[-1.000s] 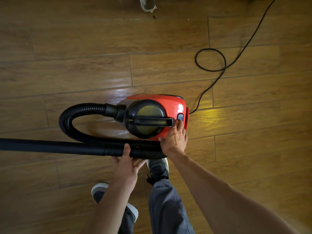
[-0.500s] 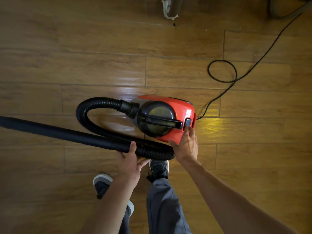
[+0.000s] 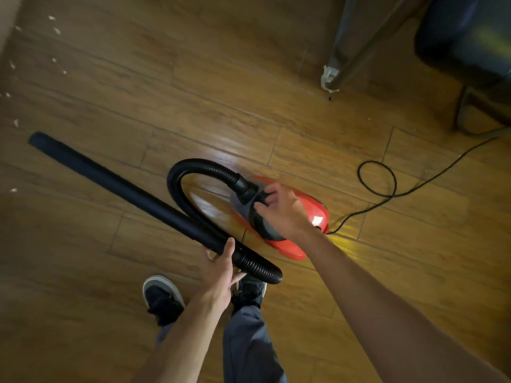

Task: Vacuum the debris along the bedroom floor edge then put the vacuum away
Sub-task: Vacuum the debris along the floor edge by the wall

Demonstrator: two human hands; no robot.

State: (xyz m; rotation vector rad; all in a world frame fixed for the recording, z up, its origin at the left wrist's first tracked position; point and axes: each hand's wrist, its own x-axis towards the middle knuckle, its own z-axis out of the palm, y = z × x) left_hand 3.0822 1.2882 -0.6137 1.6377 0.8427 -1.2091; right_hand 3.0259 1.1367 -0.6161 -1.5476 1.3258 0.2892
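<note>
Red plastic canister vacuum [image 3: 318, 207]: stands on the wooden plank floor [image 3: 193, 78], ahead of the feet. The right hand [image 3: 282, 210] grips its black top handle.

Rigid black plastic suction tube [image 3: 124, 190]: the left hand [image 3: 221, 269] clasps its near end, where the ribbed black hose [image 3: 199, 163] joins. The long axis runs from that hand up-left, and the mouth stops short of the white debris flecks [image 3: 56, 30] at the left floor edge. The left hand is nearer them.

Grey furniture leg [image 3: 341, 48], dark bulky object [image 3: 467, 34]
</note>
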